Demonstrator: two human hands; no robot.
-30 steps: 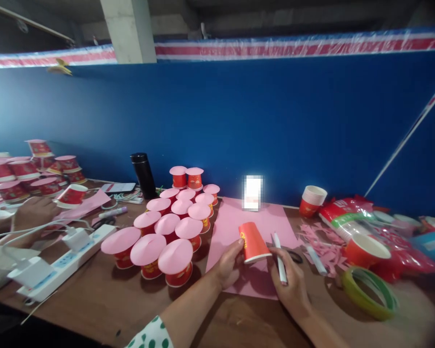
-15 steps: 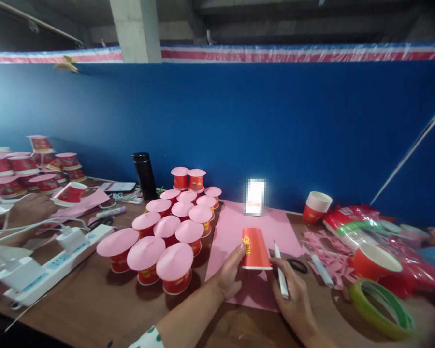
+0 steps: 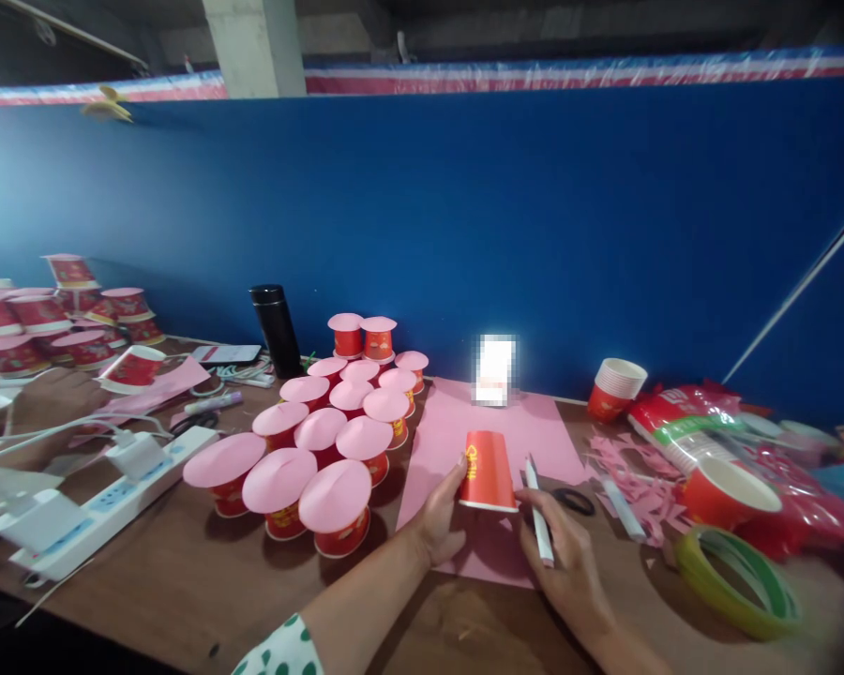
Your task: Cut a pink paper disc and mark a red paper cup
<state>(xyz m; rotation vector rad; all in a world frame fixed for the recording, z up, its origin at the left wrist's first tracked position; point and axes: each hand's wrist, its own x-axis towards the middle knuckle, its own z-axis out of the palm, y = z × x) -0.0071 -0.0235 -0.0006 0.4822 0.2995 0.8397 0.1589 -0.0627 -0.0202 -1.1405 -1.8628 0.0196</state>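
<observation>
My left hand [image 3: 442,516] grips a red paper cup [image 3: 488,471] from its left side. The cup is upside down, its white rim toward me, with yellow lettering along its left edge. In my right hand [image 3: 563,548], closed beside the cup's right side, is a slim white marker pen [image 3: 538,516], its tip pointing up and away. The fingertips of that hand are close to the cup's rim; I cannot tell whether they touch it. Beneath both hands a pink paper sheet [image 3: 535,422] lies on the brown table [image 3: 422,619]. Black scissor handles [image 3: 574,502] show just right of my right hand.
Several upturned red cups with pink paper discs [image 3: 336,497] stand left. Farther left are a white power strip [image 3: 123,502], a black flask [image 3: 276,328] and another person's hand [image 3: 60,403]. Stacked cups [image 3: 615,389], pink scraps [image 3: 647,487] and a tape roll [image 3: 738,581] lie right.
The cup has turned slightly in my left hand, so its yellow lettering sits a little differently. My view has shifted slightly; both hands keep their holds.
</observation>
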